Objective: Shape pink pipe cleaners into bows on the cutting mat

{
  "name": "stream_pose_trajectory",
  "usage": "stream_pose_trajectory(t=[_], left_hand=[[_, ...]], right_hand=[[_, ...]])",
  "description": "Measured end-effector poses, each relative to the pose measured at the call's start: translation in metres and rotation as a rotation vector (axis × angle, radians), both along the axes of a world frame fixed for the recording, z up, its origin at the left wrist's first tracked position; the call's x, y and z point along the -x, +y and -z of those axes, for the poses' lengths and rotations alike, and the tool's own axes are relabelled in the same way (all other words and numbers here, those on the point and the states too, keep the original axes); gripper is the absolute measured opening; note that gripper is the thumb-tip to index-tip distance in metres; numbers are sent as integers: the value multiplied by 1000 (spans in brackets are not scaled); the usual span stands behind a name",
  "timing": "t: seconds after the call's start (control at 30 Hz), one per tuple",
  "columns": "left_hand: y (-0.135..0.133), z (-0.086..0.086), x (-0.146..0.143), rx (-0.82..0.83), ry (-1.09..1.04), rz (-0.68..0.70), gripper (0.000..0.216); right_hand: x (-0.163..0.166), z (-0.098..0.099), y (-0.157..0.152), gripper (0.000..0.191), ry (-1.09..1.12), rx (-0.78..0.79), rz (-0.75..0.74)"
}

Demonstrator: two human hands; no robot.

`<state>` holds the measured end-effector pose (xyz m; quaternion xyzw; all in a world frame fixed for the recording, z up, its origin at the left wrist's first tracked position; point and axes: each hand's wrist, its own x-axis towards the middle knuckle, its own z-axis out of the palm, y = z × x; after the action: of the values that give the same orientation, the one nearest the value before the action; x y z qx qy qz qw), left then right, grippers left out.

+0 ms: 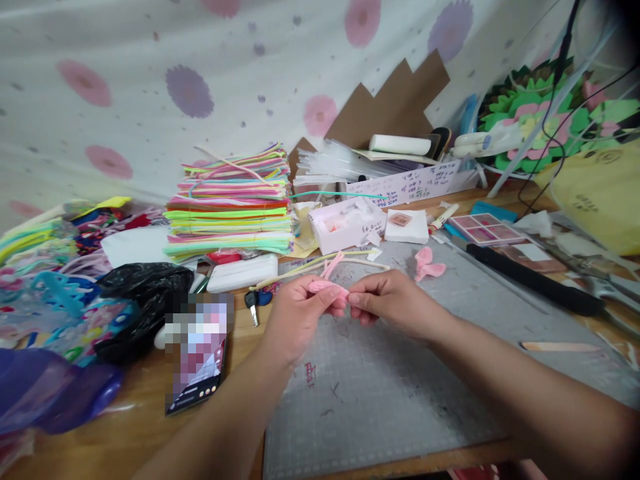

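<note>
Both hands meet above a grey cutting mat (370, 400). Between them is a bent pink pipe cleaner (326, 287), with two of its ends sticking up and away from me. My left hand (300, 310) is closed, its thumb pressing the pink loop against the fingers. My right hand (387, 297) pinches the loop's right end between thumb and fingertips. Just beyond the right hand lies a pink pipe-cleaner piece (429, 265) shaped into small loops. Pale yellow pipe cleaners (300, 270) lie behind the left hand.
Bundled coloured pipe cleaners (230, 213) are stacked at the back. On the left are a phone (200, 373), a key (253, 310) and a black plastic bag (145, 293). A white box (347, 230) stands behind the mat. A black-handled tool (535, 277) and scissors (610, 290) lie right.
</note>
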<state>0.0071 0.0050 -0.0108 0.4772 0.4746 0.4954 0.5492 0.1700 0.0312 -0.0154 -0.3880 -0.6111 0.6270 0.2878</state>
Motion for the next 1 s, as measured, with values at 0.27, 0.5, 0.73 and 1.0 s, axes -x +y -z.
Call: stream_pose_trajectory(t=[0.27, 0.5, 0.73, 1.0], left_hand=[[5, -7, 9, 80, 63, 48, 21], [7, -8, 16, 54, 77, 18, 28], [5, -8, 13, 67, 33, -64, 31], [9, -6, 17, -29, 258, 37, 34]], right_hand=[[-3, 1, 2, 17, -118, -121, 22], [-4, -2, 0, 22, -274, -349, -73], [-2, -4, -5, 19, -276, -508, -120], [-4, 4, -2, 23, -310, -423, -37]])
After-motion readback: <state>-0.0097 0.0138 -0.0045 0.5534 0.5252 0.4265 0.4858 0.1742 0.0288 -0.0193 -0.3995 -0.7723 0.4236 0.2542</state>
